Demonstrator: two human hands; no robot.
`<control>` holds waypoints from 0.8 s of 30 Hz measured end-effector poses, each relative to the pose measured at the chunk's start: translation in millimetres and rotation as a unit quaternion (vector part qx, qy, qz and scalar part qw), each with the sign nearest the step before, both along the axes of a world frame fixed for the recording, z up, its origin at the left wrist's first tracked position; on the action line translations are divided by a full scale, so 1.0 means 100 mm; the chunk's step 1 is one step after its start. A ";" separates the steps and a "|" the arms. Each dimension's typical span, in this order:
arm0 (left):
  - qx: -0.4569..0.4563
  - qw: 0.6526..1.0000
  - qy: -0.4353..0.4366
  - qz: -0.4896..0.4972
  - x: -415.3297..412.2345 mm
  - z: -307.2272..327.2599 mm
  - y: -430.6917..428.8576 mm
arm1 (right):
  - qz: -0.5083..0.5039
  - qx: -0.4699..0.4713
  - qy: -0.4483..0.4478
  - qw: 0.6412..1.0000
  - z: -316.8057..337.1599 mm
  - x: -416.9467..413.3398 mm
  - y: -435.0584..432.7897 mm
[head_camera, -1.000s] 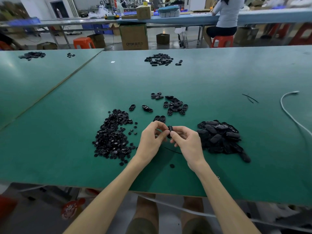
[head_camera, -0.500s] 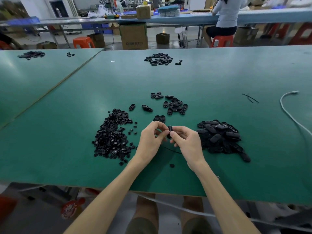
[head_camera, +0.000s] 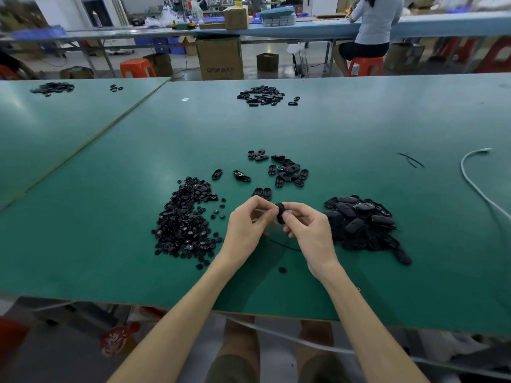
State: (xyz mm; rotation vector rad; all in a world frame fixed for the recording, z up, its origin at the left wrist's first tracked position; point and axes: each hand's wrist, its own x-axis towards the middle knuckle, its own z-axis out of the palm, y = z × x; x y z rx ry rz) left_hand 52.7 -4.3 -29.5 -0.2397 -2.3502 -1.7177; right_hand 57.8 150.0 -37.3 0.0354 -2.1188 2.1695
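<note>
pinching the black part (head_camera: 280, 212), seemingly, between both hands' fingertips (head_camera: 273, 210).

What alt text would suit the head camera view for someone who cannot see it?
A person's left hand and right hand pinch one small black plastic part between them above a green table. A heap of small round black pieces lies left of the hands, a heap of larger black oval shells right.

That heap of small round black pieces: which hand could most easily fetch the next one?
Probably the left hand: the heap of small round pieces lies just beside it, while the right hand sits by the oval shells. Both pinch one black part.
</note>
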 end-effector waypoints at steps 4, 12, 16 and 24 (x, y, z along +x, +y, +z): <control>0.047 0.999 -0.005 -0.016 0.00 0.01 -0.02 | 0.002 -0.003 -0.003 1.000 -0.01 -0.01 0.00; 0.103 0.993 -0.036 -0.036 -0.02 -0.03 -0.06 | 0.014 -0.005 -0.005 1.000 -0.02 -0.01 -0.01; 0.119 0.990 -0.052 -0.058 -0.04 -0.03 -0.08 | 0.022 0.000 0.003 1.000 0.00 -0.01 -0.01; 0.183 0.979 -0.070 -0.055 -0.04 -0.02 -0.11 | 0.029 -0.002 0.014 0.999 0.00 0.00 0.00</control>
